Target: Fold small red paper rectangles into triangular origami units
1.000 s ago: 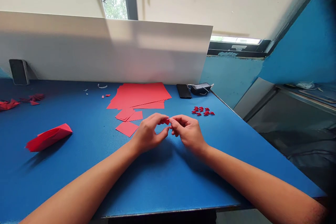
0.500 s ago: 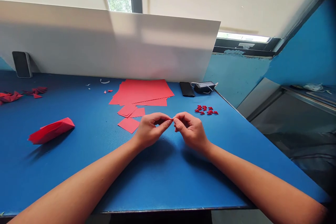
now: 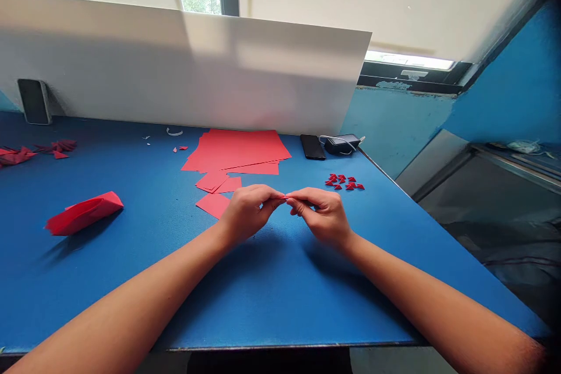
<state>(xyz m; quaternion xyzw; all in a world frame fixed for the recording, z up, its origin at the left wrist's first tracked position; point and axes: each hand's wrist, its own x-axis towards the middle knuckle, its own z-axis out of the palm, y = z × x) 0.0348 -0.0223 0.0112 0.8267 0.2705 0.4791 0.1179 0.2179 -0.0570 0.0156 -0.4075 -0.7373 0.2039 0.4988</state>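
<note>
My left hand (image 3: pixel 248 214) and my right hand (image 3: pixel 319 217) meet above the blue table, their fingertips pinching a small piece of red paper (image 3: pixel 286 196). Only a thin edge of it shows; the fingers hide the rest. Beyond my left hand lie loose red paper squares (image 3: pixel 213 205), close to a stack of red paper sheets (image 3: pixel 236 149). To the right of my right hand sits a cluster of small folded red paper triangles (image 3: pixel 344 182). Neither hand touches these.
A folded red paper bundle (image 3: pixel 83 213) and red scraps (image 3: pixel 17 155) lie on the blue table (image 3: pixel 131 286) at left. A phone (image 3: pixel 312 146) and a charger (image 3: pixel 342 144) lie at the back, before a white board (image 3: pixel 184 64). The table's right edge drops away.
My hands have drawn closer, and less of the red paper shows between my fingertips. The whole scene sits slightly higher and further left in view as my head moved.
</note>
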